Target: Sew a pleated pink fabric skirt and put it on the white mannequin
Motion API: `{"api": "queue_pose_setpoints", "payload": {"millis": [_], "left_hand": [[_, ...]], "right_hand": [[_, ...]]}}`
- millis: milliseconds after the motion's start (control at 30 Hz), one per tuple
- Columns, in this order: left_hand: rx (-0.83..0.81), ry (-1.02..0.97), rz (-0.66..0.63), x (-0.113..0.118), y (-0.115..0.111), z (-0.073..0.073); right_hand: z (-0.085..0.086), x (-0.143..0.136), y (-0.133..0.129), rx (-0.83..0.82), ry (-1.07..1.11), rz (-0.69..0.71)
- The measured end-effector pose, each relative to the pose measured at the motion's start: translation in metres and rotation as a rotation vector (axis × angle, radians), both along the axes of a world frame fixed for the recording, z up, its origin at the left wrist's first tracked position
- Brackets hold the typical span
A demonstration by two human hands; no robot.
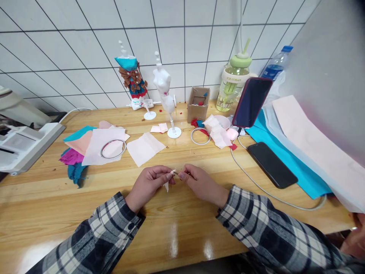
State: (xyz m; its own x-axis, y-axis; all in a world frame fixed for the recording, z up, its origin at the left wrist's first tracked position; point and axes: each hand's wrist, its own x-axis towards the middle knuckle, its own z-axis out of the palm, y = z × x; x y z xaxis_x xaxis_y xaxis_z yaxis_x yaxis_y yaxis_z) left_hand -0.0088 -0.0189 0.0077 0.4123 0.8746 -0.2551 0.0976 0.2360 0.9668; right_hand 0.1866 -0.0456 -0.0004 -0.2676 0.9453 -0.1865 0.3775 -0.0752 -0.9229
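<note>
Above the front middle of the table, my left hand (152, 182) is closed, pinching a small gathered piece of pale crinkled paper (167, 185) that hangs below the fingertips. My right hand (201, 184) is closed too, with its fingertips against a thin dark tip (176, 173) that meets the paper's top; its kind is too small to tell. Just beyond my hands lies a creased pale pink sheet (146, 148). Further back stands a bare white mini dress form (162, 82), beside another form dressed in blue, brown and red paper (132, 78).
On the left are coloured paper pieces (76, 146) with a ring (113, 148) on a sheet. A small cardboard box (199, 104), another ring (200, 136), a drinking bottle (232, 83), a propped phone (252, 102), a flat phone (272, 164) and a cable (256, 190) occupy the right.
</note>
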Motion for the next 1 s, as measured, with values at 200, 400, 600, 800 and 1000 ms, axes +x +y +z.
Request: {"api": "queue_pose_setpoints", "payload": {"millis": [200, 400, 600, 800, 1000], "left_hand": [[0.001, -0.042, 0.019, -0.001, 0.001, -0.005], [0.004, -0.064, 0.042, -0.001, 0.0, -0.005], [0.072, -0.007, 0.081, 0.002, -0.001, -0.004], [0.599, 0.358, 0.077, 0.001, -0.005, -0.002], [1.007, 0.486, -0.015, 0.001, -0.009, -0.006]], "right_hand": [[0.001, 0.001, 0.0, 0.01, 0.006, 0.008], [0.003, 0.002, -0.003, 0.018, -0.032, 0.026], [0.005, 0.006, -0.005, 0.028, 0.101, -0.037], [0.012, 0.004, -0.007, 0.265, -0.089, -0.043], [0.009, -0.004, -0.009, 0.402, -0.175, -0.1]]}}
